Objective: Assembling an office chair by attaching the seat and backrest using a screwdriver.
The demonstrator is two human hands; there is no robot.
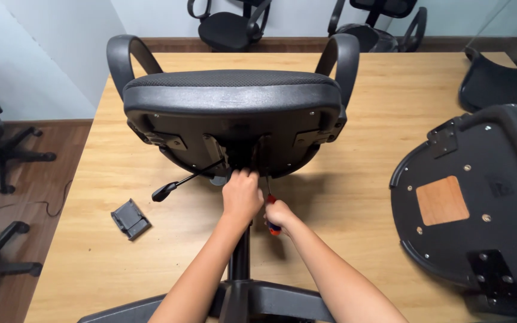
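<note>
A black office chair seat (228, 113) lies tipped on a wooden table (390, 90), underside facing me, its gas column (240, 254) and star base (270, 299) pointing toward me. My left hand (242, 194) grips the mechanism under the seat, beside the black adjustment lever (178, 184). My right hand (280, 214) holds a screwdriver with a red and blue handle (272, 222), its shaft reaching up to the seat's underside.
A small black plastic part (130, 218) lies on the table at the left. Another chair seat shell (480, 191) lies upside down at the right. More office chairs (228, 24) stand behind the table and on the floor at left.
</note>
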